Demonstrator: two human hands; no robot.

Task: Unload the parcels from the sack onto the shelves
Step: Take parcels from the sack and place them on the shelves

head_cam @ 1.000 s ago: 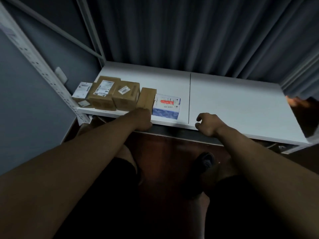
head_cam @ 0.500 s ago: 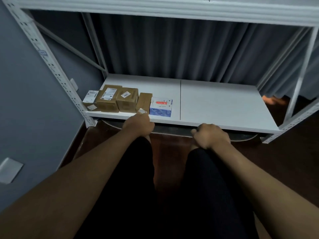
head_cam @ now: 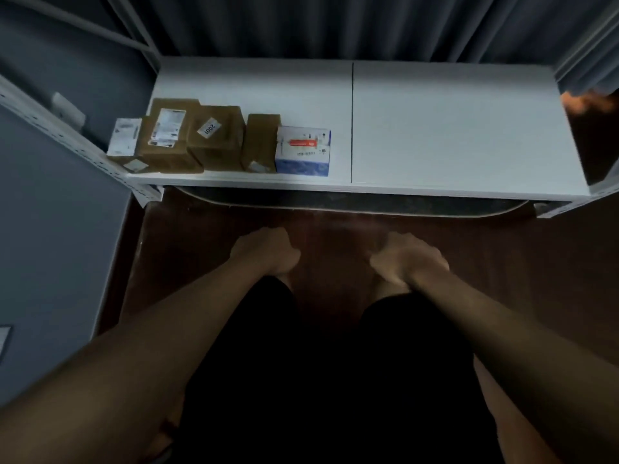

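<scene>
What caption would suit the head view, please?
Both hands hang empty before a shelf holding five parcels at left.

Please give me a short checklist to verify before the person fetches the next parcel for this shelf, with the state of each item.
1. Both hands free: left hand and right hand hold nothing: ok.
2. Free room on the shelf, right of the blue and white box: ok.
3. Brown parcels sit in a row on the left, none overhanging the front edge: ok.
4. Sack in reach: not in view, cannot tell.
</scene>
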